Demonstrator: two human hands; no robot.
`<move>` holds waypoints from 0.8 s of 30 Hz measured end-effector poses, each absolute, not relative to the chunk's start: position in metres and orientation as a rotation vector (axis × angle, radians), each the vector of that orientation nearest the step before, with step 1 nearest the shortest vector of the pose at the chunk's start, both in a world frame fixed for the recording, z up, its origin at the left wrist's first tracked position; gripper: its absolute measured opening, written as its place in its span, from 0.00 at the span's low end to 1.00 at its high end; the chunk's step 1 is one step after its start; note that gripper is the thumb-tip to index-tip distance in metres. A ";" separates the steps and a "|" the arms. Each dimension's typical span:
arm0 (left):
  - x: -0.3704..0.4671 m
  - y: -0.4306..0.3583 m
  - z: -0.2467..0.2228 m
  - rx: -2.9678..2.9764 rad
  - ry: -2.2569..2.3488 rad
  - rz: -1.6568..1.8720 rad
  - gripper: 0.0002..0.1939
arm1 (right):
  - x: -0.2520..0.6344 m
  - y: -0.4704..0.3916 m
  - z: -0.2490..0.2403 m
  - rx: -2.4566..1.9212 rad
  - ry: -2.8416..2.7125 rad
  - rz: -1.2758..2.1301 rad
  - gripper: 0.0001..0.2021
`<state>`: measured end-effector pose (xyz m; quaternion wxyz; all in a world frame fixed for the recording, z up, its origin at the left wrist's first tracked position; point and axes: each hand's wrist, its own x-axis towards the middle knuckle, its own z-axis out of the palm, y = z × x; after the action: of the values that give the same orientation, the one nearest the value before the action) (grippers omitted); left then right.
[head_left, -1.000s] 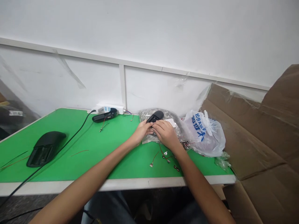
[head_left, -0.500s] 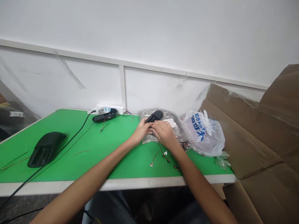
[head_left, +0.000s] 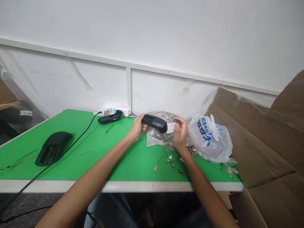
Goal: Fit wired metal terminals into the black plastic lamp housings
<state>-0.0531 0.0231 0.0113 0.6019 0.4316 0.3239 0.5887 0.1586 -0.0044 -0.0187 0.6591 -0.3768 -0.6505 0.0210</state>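
Note:
A black computer mouse [head_left: 155, 123], with an open slotted compartment at its left end, is held above a clear plastic bag. My left hand [head_left: 137, 128] is closed around that left end. To the right of the mouse's rounded end, apart from it, my right hand [head_left: 180, 133] has its fingers parted and slightly bent, with nothing seen in them. Under the hands lies the clear bag [head_left: 153, 139] of small parts, with a white label [head_left: 171, 127] on it. Small metal contacts [head_left: 155, 168] with thin red wires are scattered on the table in front.
On the green table [head_left: 95, 167] a second black mouse [head_left: 53, 148] lies at the left, crossed by a black cable [head_left: 80, 135]. Another black housing [head_left: 110, 117] lies by a white power strip [head_left: 116, 110]. At the right are a white plastic bag [head_left: 213, 145] and cardboard [head_left: 258, 142].
The mouse has turned, its rounded end swinging from upper right to lower right. My right hand has come off it and moved right, opening; my left hand still holds it.

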 end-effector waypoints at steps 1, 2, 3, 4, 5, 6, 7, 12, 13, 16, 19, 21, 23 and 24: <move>-0.054 0.022 0.012 1.018 0.728 1.267 0.27 | 0.157 -0.003 -0.019 -0.878 -1.420 0.081 0.16; -0.055 0.021 0.011 1.032 0.721 1.176 0.26 | 0.156 -0.002 -0.019 -0.898 -1.394 0.095 0.15; -0.055 0.020 0.011 1.045 0.729 1.100 0.24 | 0.155 -0.002 -0.018 -0.911 -1.412 0.088 0.14; -0.056 0.019 0.010 1.061 0.746 1.039 0.23 | 0.155 -0.001 -0.018 -0.911 -1.481 0.062 0.13; -0.056 0.018 0.008 1.082 0.765 0.993 0.22 | 0.154 -0.002 -0.017 -0.894 -1.595 0.021 0.11; -0.056 0.018 0.006 1.108 0.781 0.960 0.21 | 0.153 -0.002 -0.017 -0.862 -1.734 -0.027 0.10; -0.056 0.018 0.004 1.141 0.797 0.928 0.21 | 0.153 -0.003 -0.017 -0.825 -1.878 -0.073 0.10; -0.060 0.022 -0.002 1.349 0.924 0.780 0.26 | 0.147 -0.009 -0.021 -0.742 -2.212 -0.133 0.13; -0.061 0.022 -0.001 1.389 0.951 0.751 0.28 | 0.146 -0.009 -0.021 -0.737 -2.220 -0.121 0.12; -0.063 0.019 0.002 1.467 0.972 0.674 0.31 | 0.145 -0.010 -0.022 -0.709 -2.233 -0.096 0.11; -0.065 0.016 0.007 1.503 0.953 0.629 0.31 | 0.147 -0.011 -0.020 -0.678 -2.258 -0.085 0.12; -0.067 0.015 0.009 1.536 0.957 0.591 0.32 | 0.148 -0.012 -0.018 -0.664 -2.279 -0.078 0.13; -0.069 0.016 0.010 1.579 0.975 0.540 0.34 | 0.148 -0.013 -0.017 -0.647 -2.291 -0.079 0.13; -0.070 0.017 0.010 1.598 0.989 0.516 0.35 | 0.147 -0.014 -0.017 -0.634 -2.294 -0.081 0.14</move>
<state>-0.0700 0.0170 0.0104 0.5617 0.6784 0.4200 0.2189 0.1470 -0.0139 -0.0172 0.3711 -0.2473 -0.8945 -0.0316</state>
